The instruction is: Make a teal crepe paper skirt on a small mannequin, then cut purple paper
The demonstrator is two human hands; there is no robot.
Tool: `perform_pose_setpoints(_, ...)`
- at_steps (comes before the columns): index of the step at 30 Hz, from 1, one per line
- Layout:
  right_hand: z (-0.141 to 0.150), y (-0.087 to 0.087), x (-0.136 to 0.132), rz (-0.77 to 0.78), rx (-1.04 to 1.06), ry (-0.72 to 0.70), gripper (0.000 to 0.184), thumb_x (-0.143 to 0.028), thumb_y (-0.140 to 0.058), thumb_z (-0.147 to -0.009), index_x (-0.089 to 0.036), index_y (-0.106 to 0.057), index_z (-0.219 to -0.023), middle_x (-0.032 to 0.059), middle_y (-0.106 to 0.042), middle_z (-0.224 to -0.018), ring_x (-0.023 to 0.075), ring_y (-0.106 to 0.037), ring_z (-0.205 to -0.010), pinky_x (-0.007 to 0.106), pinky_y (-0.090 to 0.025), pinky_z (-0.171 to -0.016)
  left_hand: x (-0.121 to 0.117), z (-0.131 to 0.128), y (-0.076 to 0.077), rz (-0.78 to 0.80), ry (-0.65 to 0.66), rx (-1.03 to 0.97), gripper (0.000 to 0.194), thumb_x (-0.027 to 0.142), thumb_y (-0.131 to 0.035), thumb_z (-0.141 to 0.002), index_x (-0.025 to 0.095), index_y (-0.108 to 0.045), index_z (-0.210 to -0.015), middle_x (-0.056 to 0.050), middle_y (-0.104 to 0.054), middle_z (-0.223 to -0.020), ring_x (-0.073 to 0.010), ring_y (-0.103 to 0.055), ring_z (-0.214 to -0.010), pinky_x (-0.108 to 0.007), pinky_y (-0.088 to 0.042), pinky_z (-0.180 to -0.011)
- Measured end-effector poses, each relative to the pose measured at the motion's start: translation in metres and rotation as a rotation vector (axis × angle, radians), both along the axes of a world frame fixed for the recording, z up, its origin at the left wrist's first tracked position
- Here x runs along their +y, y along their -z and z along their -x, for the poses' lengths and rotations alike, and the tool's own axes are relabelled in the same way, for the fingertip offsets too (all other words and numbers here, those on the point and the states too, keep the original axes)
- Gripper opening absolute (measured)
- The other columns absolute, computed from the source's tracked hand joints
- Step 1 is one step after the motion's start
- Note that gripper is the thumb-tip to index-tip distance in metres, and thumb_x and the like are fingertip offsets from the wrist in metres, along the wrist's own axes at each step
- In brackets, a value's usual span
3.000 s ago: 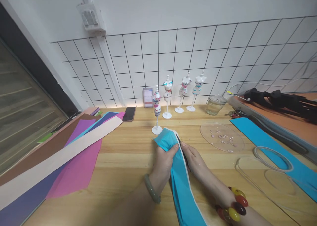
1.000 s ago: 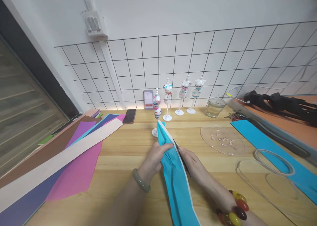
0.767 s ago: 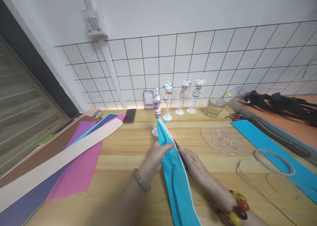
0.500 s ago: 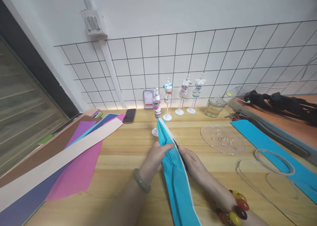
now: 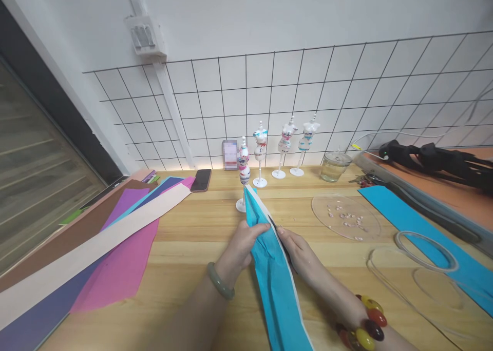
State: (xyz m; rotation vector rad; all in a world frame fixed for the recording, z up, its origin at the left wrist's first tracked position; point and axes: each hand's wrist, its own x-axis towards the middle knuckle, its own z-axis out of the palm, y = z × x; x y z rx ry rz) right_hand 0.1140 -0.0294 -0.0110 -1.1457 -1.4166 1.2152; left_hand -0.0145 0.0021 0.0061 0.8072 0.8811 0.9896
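Observation:
A long strip of blue tissue paper [image 5: 275, 279] with a white edge stands upright between my hands over the wooden table [image 5: 192, 238]. My left hand [image 5: 241, 246] pinches the strip from the left, fingers closed on it. My right hand [image 5: 298, 251] is closed on the strip's right side; a thin dark object shows by its fingers, which I cannot make out. The paper's tip reaches up to the foot of a small mannequin figure [image 5: 243, 169].
Coloured paper sheets [image 5: 96, 248] fan out on the left. Three more mannequin figures [image 5: 285, 145], a phone [image 5: 201, 179] and a glass jar [image 5: 334, 166] line the back. A clear plate of beads [image 5: 344, 217], another blue sheet [image 5: 419, 228] and clear rings [image 5: 425, 246] lie at the right.
Over three seconds the blue strip's rounded, bunched top was drawn into a narrow upright point and my left hand shifted slightly left. In the last second almost nothing moved.

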Motion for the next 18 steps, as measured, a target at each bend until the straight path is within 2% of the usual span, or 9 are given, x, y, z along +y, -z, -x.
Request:
perform_pose_setpoints(7,0.0003,-0.0009,-0.002,0.009,0.021,0.001,0.041,-0.05,-0.036,-0.085,-0.015,-0.055,-0.074,0.0025,-0.056,-0.073,0.0165,-0.049,-0.07,0.029,-0.04,-0.068,0.001,-0.001,0.0034,0.008,-0.013,-0.03,0.019,0.025,-0.07,-0.06,0.011,-0.061,-0.071,-0.005,-0.066,-0.067,-0.0167,-0.06,-0.06,-0.029,-0.048,-0.061)
perform_pose_setpoints(13,0.0021,-0.0006,-0.0029,0.039,0.038,0.026,0.04,-0.053,-0.037,-0.084,-0.019,-0.043,-0.062,-0.0043,-0.039,-0.057,0.0112,-0.036,-0.053,0.024,-0.034,-0.052,-0.0013,-0.0036,0.0008,-0.006,-0.008,-0.002,0.017,0.021,-0.069,-0.06,0.012,-0.061,-0.071,-0.005,-0.066,-0.067,-0.0173,-0.061,-0.061,-0.03,-0.049,-0.061)
perform_pose_setpoints(18,0.0013,0.0006,-0.0018,0.043,0.045,0.038,0.041,-0.055,-0.037,-0.083,-0.019,-0.041,-0.062,-0.0046,-0.035,-0.056,0.0105,-0.033,-0.051,0.024,-0.031,-0.048,-0.0024,-0.0047,0.0023,-0.044,0.006,0.021,0.015,0.022,-0.068,-0.061,0.012,-0.062,-0.071,-0.005,-0.066,-0.067,-0.0173,-0.061,-0.061,-0.029,-0.049,-0.059)
